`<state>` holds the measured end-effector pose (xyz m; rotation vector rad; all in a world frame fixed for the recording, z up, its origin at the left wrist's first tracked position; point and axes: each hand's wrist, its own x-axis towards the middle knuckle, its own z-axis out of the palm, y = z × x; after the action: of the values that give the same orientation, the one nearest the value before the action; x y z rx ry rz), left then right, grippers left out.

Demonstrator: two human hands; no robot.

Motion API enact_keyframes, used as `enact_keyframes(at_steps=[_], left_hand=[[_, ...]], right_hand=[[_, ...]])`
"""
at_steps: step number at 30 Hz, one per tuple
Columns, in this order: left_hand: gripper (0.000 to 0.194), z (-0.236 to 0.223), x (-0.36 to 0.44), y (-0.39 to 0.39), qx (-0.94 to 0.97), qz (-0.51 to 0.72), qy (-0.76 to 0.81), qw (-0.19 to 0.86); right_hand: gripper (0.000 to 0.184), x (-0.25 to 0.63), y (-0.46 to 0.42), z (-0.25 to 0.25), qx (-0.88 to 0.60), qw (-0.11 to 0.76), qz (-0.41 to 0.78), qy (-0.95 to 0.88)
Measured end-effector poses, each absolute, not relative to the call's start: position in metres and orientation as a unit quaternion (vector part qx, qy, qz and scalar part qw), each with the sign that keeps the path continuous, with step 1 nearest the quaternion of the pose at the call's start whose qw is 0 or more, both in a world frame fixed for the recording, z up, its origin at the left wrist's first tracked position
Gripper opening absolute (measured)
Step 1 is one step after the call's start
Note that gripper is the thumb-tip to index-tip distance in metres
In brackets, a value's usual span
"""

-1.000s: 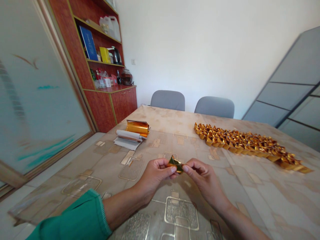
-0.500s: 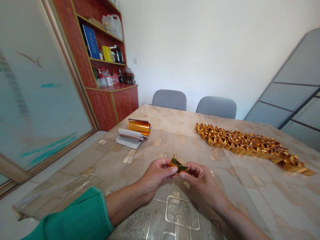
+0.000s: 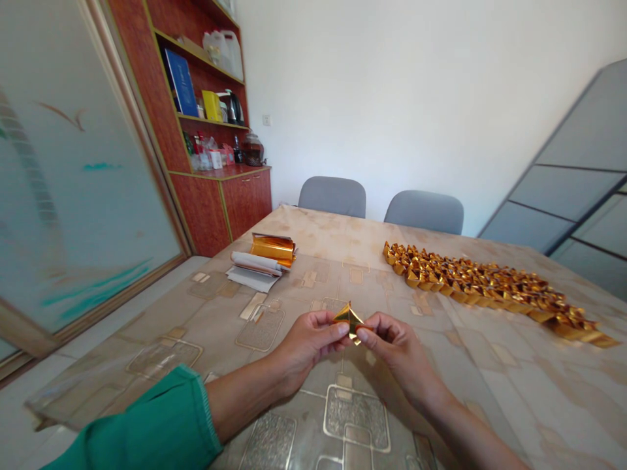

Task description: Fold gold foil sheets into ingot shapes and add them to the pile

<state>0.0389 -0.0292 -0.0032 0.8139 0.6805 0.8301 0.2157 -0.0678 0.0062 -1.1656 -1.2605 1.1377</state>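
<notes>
Frosted door (image 3: 88,170): seen at the left of the frame, marked with teal and brown designs
Wooden cabinet (image 3: 198,202): set at the upper left, its shelves loaded with white jugs (image 3: 223,55), a blue folder (image 3: 181,81), a yellow box (image 3: 211,106), a dark kettle (image 3: 234,108) and a glass jar (image 3: 253,150)
Foil and paper: gold foil sheets (image 3: 272,247) are laid left of centre on the surface (image 3: 343,235), beside white sheets (image 3: 255,271) that are placed nearer the camera
Left hand (image 3: 313,339): raised at lower centre below a green sleeve (image 3: 147,424); its fingers are closed, with the left side of the folded foil piece pinched between thumb and fingertips
Folded foil piece (image 3: 349,320): held up between both hands at lower centre, its peak pointed upward
Right hand (image 3: 394,339): raised just right of the piece; its fingers are closed, with the right side pinched between thumb and fingertips
Grey chairs (image 3: 332,196): two backs are seen behind the far edge of the surface, before the white wall
Gold foil rows (image 3: 480,281): many folded pieces are packed closely together in a long slanting band, right of centre
Grey panels (image 3: 578,163): seen at the right edge, crossed by dark strips
</notes>
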Motion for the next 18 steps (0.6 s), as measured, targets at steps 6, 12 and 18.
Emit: enact_keyframes(at_steps=[6, 12, 18], left_hand=[[0.038, -0.004, 0.039, -0.028, 0.367, 0.412, 0.314, 0.772], [0.031, -0.005, 0.041, -0.028, 0.438, 0.423, 0.329, 0.722], [0.026, -0.001, 0.041, -0.03, 0.431, 0.43, 0.347, 0.713]], right_hand=[[0.04, 0.213, -0.066, 0.002, -0.477, 0.52, 0.471, -0.529], [0.045, 0.211, -0.065, -0.005, -0.487, 0.515, 0.456, -0.538], [0.043, 0.209, -0.067, 0.0, -0.465, 0.491, 0.487, -0.552]])
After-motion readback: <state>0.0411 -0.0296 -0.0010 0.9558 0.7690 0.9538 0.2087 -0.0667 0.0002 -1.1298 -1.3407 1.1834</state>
